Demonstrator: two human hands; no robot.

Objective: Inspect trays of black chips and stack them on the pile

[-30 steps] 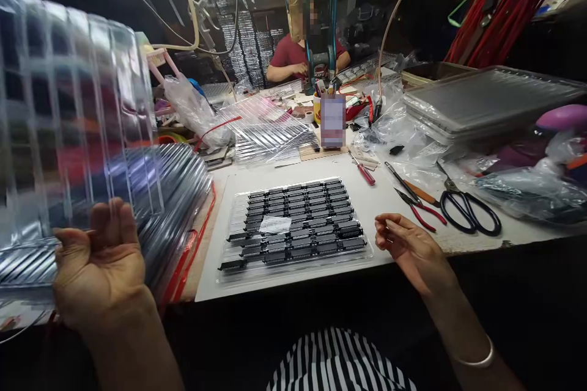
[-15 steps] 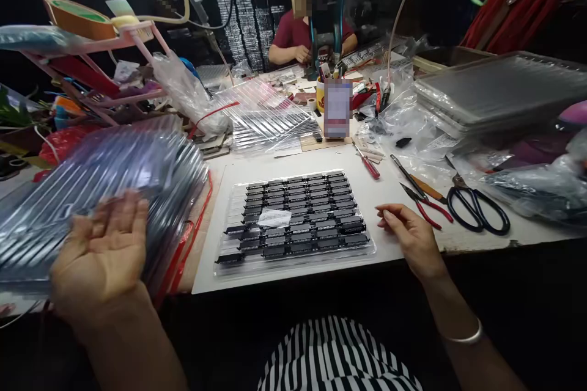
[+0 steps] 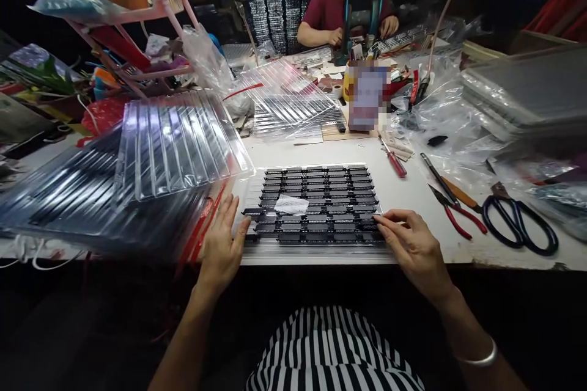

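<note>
A clear plastic tray [image 3: 321, 250] lies flat on the white board before me. Rows of black comb-edged parts [image 3: 302, 226] fill it, and a small white paper slip [image 3: 292, 205] rests on top. My left hand [image 3: 222, 244] is at the tray's left edge, fingers stretched out and thumb beside the end parts; it holds nothing. At the right edge, the thumb and fingertips of my right hand [image 3: 415, 250] close on the tray's rim beside the parts' ends. Exactly what sits between those fingertips is partly hidden.
Ribbed clear trays [image 3: 178, 146] are stacked at left, next to red strapping [image 3: 206, 220]. To the right lie a screwdriver [image 3: 394, 159], pliers [image 3: 458, 217] and scissors [image 3: 520, 220]. A phone [image 3: 367, 98] stands behind the board. A co-worker [image 3: 321, 18] sits across the table.
My left hand has come from the tray stack to the filled tray's left edge. My right hand has moved in to its right edge. The stack's top tray now lies askew.
</note>
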